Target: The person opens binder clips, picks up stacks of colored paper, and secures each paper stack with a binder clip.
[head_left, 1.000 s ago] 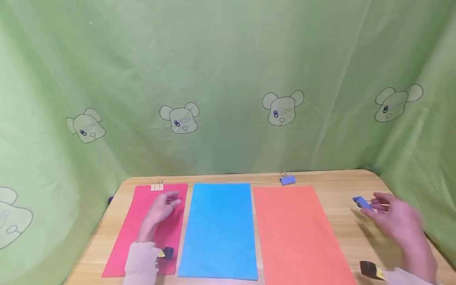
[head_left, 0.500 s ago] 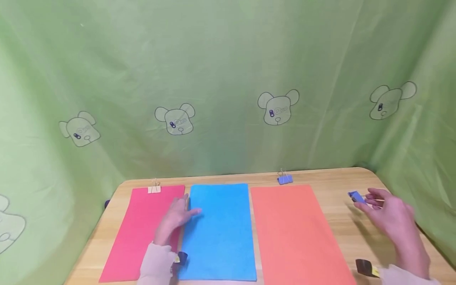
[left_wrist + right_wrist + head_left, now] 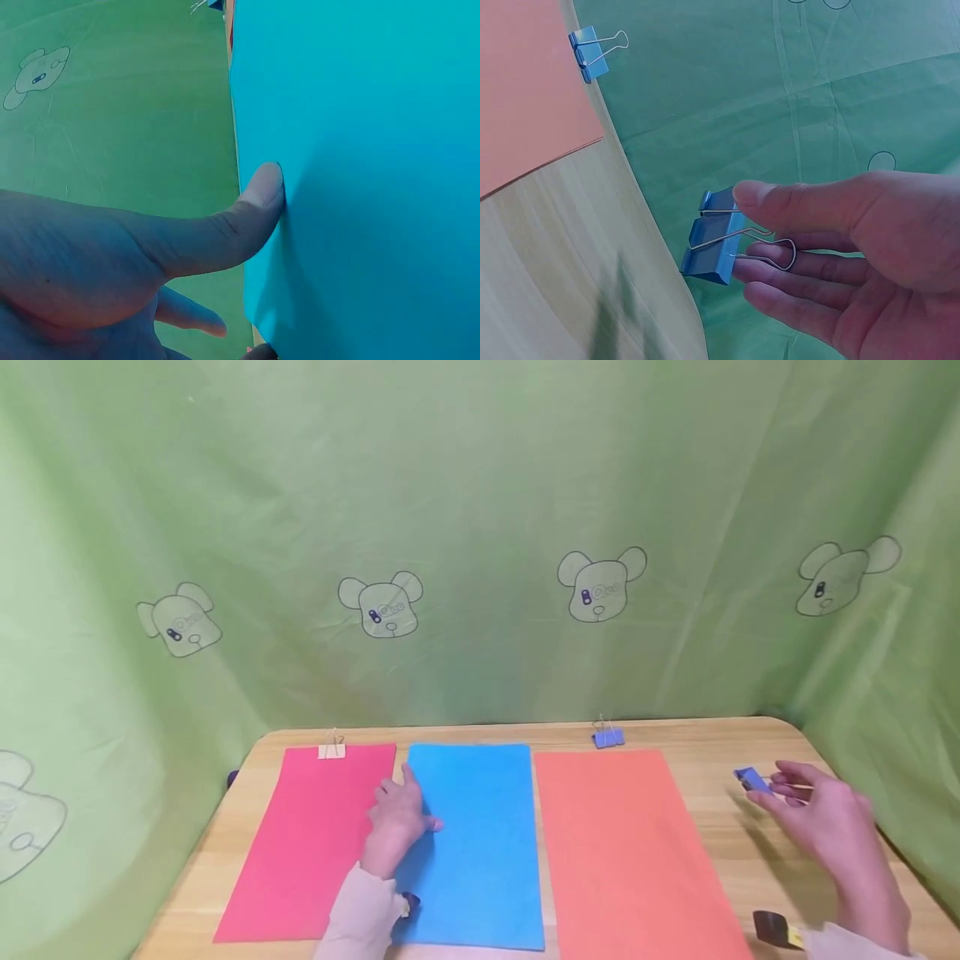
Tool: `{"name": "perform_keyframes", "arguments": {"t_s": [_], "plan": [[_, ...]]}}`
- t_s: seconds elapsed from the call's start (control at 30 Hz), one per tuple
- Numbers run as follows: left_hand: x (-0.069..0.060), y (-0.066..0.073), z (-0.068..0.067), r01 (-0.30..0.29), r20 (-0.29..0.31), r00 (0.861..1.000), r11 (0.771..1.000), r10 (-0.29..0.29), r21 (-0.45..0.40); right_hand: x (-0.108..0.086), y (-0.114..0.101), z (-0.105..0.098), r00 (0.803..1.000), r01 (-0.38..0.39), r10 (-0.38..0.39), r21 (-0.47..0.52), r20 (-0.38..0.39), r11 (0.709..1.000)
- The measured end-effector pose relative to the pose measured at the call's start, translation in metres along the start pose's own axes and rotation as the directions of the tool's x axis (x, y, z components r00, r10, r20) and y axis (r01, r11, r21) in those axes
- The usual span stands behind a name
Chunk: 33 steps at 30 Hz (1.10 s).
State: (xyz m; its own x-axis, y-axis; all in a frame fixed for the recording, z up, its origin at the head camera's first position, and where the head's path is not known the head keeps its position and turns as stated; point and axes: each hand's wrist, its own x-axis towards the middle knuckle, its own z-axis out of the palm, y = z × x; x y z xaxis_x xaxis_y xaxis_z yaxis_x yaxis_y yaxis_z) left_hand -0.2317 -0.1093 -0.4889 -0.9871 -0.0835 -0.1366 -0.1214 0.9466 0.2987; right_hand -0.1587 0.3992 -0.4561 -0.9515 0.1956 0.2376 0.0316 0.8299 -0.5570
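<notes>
Now the left hand (image 3: 396, 817), its grip loose and empty, has shifted to the blue sheet's (image 3: 487, 852) left edge, lower centre, apparently making it the focus, while the right hand (image 3: 828, 822) pinches a blue clip (image 3: 714, 264) at frame right.

Pink sheet (image 3: 300, 843), blue sheet (image 3: 480, 843) and orange sheet (image 3: 622, 843) all looked like smooth, matt paper or card; table (image 3: 705, 785) had a smooth, wood-grain top with a faint sheen. Held blue clip (image 3: 711, 259) looked like smooth coated metal, softly glossy, with shiny bare wire handles (image 3: 720, 240); other blue clip (image 3: 608, 738) and white clip (image 3: 332, 752) looked similar. Green curtain (image 3: 480, 485) was thin, creased cloth or plastic sheeting, slightly glossy, and sleeve (image 3: 362, 906) was matt cloth.
</notes>
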Motion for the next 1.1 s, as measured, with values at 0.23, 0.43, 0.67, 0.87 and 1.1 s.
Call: {"name": "perform_keyframes", "arguments": {"t_s": [0.23,0.43,0.67,0.87,1.1], "plan": [[0.002,-0.007,-0.001,-0.022,0.022,0.999,0.997,0.024,-0.071,0.0,0.002,0.001,1.0,-0.012,0.012,-0.016,0.027,1.0],[0.0,-0.008,-0.002,-0.044,0.014,0.999,0.987,0.047,-0.152,0.0,0.002,0.0,0.999,-0.017,0.017,-0.005,0.035,1.0],[0.001,-0.01,0.001,-0.053,-0.03,0.998,0.977,0.048,-0.205,0.002,0.002,0.001,0.998,-0.025,0.024,0.01,0.053,1.0],[0.009,-0.016,0.003,-0.125,-0.064,0.992,0.947,0.111,-0.296,0.0,0.003,0.001,0.999,-0.018,0.019,-0.01,0.038,1.0],[0.02,-0.025,-0.005,-0.209,-0.073,0.976,0.794,0.205,-0.571,0.001,0.001,0.0,0.999,-0.02,0.02,0.009,0.028,1.0]]}}
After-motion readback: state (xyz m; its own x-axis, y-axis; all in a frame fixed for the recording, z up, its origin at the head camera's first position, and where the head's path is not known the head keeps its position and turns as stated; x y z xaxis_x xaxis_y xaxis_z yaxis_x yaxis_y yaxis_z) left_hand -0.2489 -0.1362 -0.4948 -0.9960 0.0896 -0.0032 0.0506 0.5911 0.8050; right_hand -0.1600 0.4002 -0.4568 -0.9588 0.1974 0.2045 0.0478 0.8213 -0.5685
